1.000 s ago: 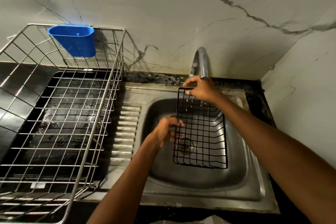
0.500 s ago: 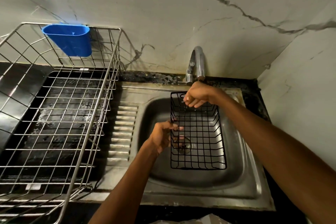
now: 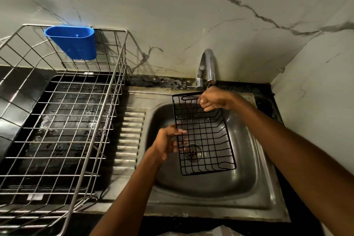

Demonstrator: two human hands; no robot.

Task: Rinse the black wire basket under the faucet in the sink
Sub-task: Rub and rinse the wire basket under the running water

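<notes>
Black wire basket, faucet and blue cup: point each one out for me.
black wire basket [image 3: 206, 140]: head view, on its wire mesh bottom.
faucet [image 3: 209, 63]: head view, on the curved chrome spout.
blue cup [image 3: 75, 44]: head view, on its front wall.

Left hand [image 3: 168, 140] and right hand [image 3: 214, 99], both clenched, arms outstretched

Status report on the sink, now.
Left hand grips basket side, right hand grips far rim. Basket over sink, under faucet. Nothing in the way.

The right hand [image 3: 214, 99] hides the black wire basket's [image 3: 205, 136] far corner.
</notes>
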